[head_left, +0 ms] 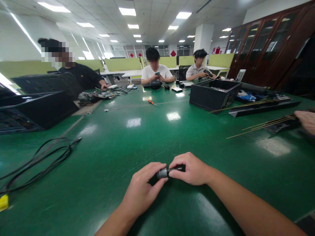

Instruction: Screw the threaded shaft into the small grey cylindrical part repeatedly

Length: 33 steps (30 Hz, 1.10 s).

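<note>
At lower centre, my left hand [141, 188] gripped a grey metallic cylinder [162, 173], my right hand [195, 170] a thin rod [179, 169]. Loose pinching risked a drop.

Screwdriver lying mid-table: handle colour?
Orange-red handle on the screwdriver; the head view, the only one here, shows it, small and distant.

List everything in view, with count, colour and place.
metal cylinder: one, grey, left hand
metal rod: one, dark, right hand
table: one, green, beneath
screwdriver: one, orange, centre
large boxes: several, black, both sides
cables: several, black, left
long rods: several, brass, right
small parts: many, mixed, far side
people: three, dark or pale clothes, far side
partitions: several, lime, behind
cabinet: one, brown, right
lights: many, white, overhead
yellow object: one, yellow, left edge
other person's hand: one, bare, right edge
own hands: two, bare, foreground
</note>
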Available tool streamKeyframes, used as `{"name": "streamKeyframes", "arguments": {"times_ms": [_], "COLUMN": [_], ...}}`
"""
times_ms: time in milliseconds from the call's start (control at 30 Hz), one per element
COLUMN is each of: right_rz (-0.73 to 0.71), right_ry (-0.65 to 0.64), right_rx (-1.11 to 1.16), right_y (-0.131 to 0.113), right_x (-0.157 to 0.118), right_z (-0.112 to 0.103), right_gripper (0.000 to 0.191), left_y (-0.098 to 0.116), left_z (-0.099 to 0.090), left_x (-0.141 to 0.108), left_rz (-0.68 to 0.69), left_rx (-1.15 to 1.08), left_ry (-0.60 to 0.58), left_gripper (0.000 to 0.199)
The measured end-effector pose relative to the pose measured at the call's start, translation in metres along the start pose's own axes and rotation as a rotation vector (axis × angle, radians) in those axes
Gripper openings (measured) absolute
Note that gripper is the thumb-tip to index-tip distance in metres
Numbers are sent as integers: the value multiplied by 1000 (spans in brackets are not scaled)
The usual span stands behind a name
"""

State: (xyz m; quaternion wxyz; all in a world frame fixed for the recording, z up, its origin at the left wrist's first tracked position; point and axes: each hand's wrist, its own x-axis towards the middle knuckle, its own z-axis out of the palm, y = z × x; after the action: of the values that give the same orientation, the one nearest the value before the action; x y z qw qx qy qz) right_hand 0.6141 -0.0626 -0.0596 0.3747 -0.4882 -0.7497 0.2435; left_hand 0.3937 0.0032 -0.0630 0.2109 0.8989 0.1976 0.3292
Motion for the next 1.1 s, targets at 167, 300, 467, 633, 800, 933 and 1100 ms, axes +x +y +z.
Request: {"name": "streamKeyframes", "arguments": {"times_ms": [167,300,467,633,800,933,1100], "right_rz": [11,14,10,9,3,-12,-20], "right_ry": [14,18,30,29,33,40,51], "right_rx": [-20,-35,-41,-43,-45,-39,-51], "right_y": [2,2,0,0,-1,0,0], "right_x": [-1,-1,-1,-1,-1,-1,-1], "right_z": [1,1,0,-1,-1,-1,-1], "right_gripper": [14,13,12,12,11,10,9], "left_y": [0,1,1,-1,-1,0,-1], "left_z": [0,0,0,0,0,0,0], "left_x": [0,1,1,0,0,0,1], "left_rz": [-2,6,7,3,0,8,12], "left_rx": [17,18,18,16,13,15,15], "left_ry": [21,28,35,29,33,43,58], "left_gripper": [30,29,29,30,29,30,29]}}
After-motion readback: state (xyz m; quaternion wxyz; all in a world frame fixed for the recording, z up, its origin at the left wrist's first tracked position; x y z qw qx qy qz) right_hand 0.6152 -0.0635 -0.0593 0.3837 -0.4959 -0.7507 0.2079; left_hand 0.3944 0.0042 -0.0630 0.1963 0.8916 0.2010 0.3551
